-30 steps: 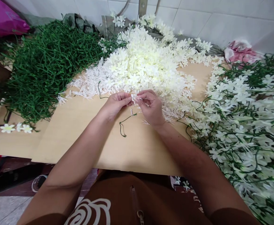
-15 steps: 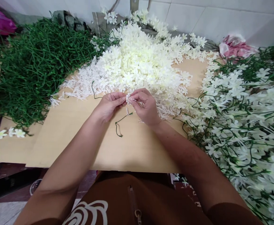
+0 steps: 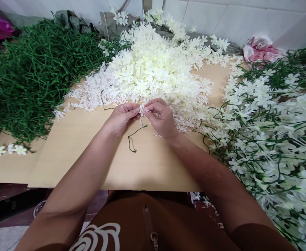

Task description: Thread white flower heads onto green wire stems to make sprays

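A small white artificial flower (image 3: 142, 108) is pinched between my two hands at the middle of the board. My left hand (image 3: 125, 118) is closed on its left side, thumb and fingertips together. From the right, my right hand (image 3: 161, 116) pinches thin white strands at the flower; the fingers partly hide them. Just below the fingers, on the cardboard, lies a dark green plastic stem (image 3: 130, 137), its upper end close to a short white piece (image 3: 141, 123). Another green stem (image 3: 103, 99) lies beyond my left hand.
Green stems (image 3: 43, 69) are heaped at the left. White flower heads (image 3: 153, 66) and white stamens (image 3: 90, 92) form a pile behind my hands. Flowers on stems (image 3: 268, 139) cover the right side. A cardboard sheet (image 3: 71, 150) ends near my body. A tiled wall (image 3: 241, 22) stands behind.
The view has shifted slightly. Both hands stay at the same spot, still pinching the small flower, with only slight finger movement.
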`<state>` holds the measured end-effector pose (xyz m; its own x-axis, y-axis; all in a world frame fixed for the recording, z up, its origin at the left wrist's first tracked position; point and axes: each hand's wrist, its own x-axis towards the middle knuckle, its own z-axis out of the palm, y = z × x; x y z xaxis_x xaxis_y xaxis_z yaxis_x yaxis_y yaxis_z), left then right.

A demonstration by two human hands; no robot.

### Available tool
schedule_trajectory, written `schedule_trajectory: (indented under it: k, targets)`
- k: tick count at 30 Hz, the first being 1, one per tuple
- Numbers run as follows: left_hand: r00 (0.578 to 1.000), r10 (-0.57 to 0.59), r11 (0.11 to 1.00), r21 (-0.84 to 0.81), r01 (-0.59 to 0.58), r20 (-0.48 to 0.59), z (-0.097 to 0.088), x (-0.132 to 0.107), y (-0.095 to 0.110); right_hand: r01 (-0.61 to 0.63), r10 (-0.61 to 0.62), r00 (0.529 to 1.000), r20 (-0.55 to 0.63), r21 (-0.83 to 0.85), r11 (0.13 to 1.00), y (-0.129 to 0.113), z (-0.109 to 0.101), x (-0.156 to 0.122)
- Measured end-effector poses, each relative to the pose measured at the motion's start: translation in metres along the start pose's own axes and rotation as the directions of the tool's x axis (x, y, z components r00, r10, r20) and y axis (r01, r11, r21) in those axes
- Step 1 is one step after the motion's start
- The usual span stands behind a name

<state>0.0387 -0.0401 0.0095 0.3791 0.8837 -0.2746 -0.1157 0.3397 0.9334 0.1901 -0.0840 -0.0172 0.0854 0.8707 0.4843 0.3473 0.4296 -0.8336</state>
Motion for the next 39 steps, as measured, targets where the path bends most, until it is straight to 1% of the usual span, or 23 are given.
schedule_trajectory:
  k: [3,7,10,13,15,18,21,23,27,30,33,36,39]
  targets:
    - [1.0,0.002,1.0,-0.006,-0.002,-0.012,0.0,0.0,0.0,0.002,-0.002,1.0,0.02,-0.021,1.0,-0.001,0.0,0.0]
    - [1.0,-0.016,0.998,-0.056,0.015,-0.021,0.001,0.001,-0.004,0.089,-0.088,0.996,0.015,-0.117,0.989,-0.001,-0.001,0.0]
    - [0.998,-0.064,0.989,-0.135,0.063,-0.003,0.003,0.0,-0.005,0.162,-0.164,0.987,0.005,-0.181,0.97,0.002,-0.002,0.0]
    - [0.993,-0.117,0.971,-0.207,0.12,0.028,0.004,-0.001,-0.005,0.192,-0.194,0.981,0.007,-0.19,0.963,0.005,-0.002,0.0]
    - [0.988,-0.146,0.958,-0.244,0.152,0.044,0.004,-0.001,-0.005,0.166,-0.166,0.986,0.014,-0.157,0.974,0.006,-0.002,0.0]
    - [0.983,-0.171,0.94,-0.288,0.185,0.072,0.002,-0.001,-0.003,0.049,-0.047,0.998,0.046,-0.05,0.998,0.006,-0.002,0.0]
    - [0.979,-0.174,0.931,-0.306,0.199,0.107,0.002,0.0,-0.003,-0.049,0.046,0.996,0.073,0.042,0.998,0.004,-0.003,0.0]
    - [0.976,-0.176,0.935,-0.288,0.206,0.126,0.002,-0.001,-0.003,-0.075,0.072,0.995,0.074,0.047,0.996,0.003,-0.003,0.0]
    - [0.974,-0.177,0.939,-0.27,0.211,0.143,0.002,-0.002,-0.005,-0.072,0.071,0.996,0.046,0.018,0.997,0.002,-0.002,-0.001]
    - [0.972,-0.151,0.94,-0.279,0.197,0.18,0.001,-0.001,-0.006,-0.114,0.113,0.993,0.025,0.043,0.993,0.001,0.0,-0.002]
    - [0.975,-0.12,0.948,-0.269,0.169,0.188,0.002,-0.001,-0.007,-0.167,0.164,0.986,0.033,0.135,0.977,-0.001,0.001,-0.003]
    - [0.982,-0.099,0.965,-0.225,0.134,0.159,0.004,-0.001,-0.006,-0.194,0.177,0.979,0.099,0.205,0.959,-0.004,-0.002,-0.002]
    - [0.989,-0.04,0.993,-0.107,0.056,0.144,0.002,-0.002,-0.003,-0.209,0.181,0.973,0.144,0.205,0.956,-0.006,-0.007,0.0]
